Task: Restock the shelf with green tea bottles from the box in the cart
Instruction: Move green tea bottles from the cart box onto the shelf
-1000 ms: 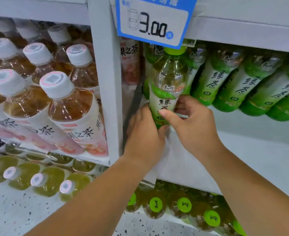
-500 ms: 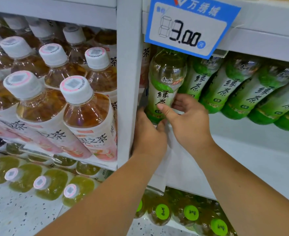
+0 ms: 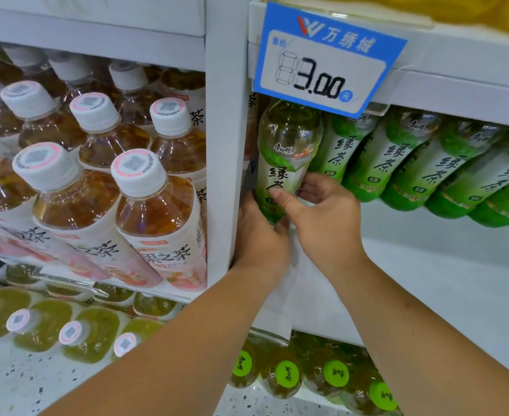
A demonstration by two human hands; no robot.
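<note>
White store shelving fills the view, split by an upright post [image 3: 226, 145] into two bays. On the right bay's board [image 3: 427, 280], the green tea bottle [image 3: 286, 151] stands at the far left end, close against the post and leaning back a little. Its top is hidden behind a blue price tag [image 3: 328, 61] marked 3.00 that hangs from the shelf edge above.

The left hand [image 3: 262, 238] cups the bottle's base from the post side, with the fingers wrapped around its lower left. The right hand [image 3: 325, 223] grips it from the other side, the thumb [image 3: 277, 195] pressed on the front of the label and the fingers curled behind. Both hands are closed on this one bottle.

Just beside it to the right, a row of green tea bottles [image 3: 403, 163] runs along the back of the board, all leaning the same way. The nearest one sits right by the right hand's fingers. In front of that row the board is bare white.

Left of the post, peach tea bottles [image 3: 157, 211] with white caps crowd their bay right up to the post. One level down on the left lie yellow-green bottles [image 3: 76, 331] with white caps. Under the hands, a lower shelf holds bottles with green caps [image 3: 286, 376]. Speckled floor [image 3: 13, 385] shows at the bottom left, and something yellow [image 3: 472, 10] sits blurred on the top shelf.
</note>
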